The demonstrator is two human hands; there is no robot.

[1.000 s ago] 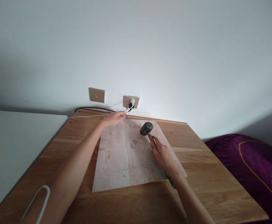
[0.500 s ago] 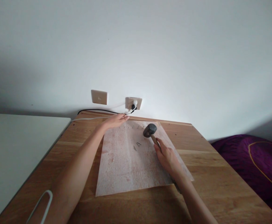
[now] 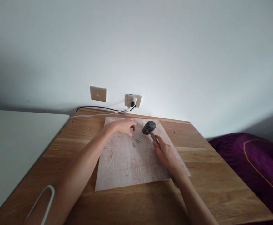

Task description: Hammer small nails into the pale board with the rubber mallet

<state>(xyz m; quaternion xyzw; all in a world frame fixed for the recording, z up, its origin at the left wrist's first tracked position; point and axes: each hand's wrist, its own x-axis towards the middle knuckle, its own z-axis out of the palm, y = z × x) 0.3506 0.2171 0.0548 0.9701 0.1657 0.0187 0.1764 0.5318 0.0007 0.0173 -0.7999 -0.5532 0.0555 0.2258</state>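
A pale reddish board [image 3: 127, 162] lies flat on the wooden table [image 3: 211, 184]. My right hand [image 3: 166, 153] is closed round the wooden handle of a hammer [image 3: 149, 127], whose dark head rests on the board near its far edge. My left hand [image 3: 124, 127] hovers over the far part of the board with the fingers curled down in a pinch; what they hold is too small to make out. Several small nails [image 3: 136, 142] lie loose on the board between the two hands.
A white surface [image 3: 17, 140] adjoins the table on the left. On the wall are a switch plate [image 3: 98, 93] and a socket [image 3: 133, 100] with black and white cables running along the table's back edge. A purple cushion [image 3: 251, 159] sits at right. A white loop [image 3: 42, 200] lies near left.
My left hand drew back from the board's far edge toward the loose nails and curled its fingers. The hammer and right hand stayed almost still.
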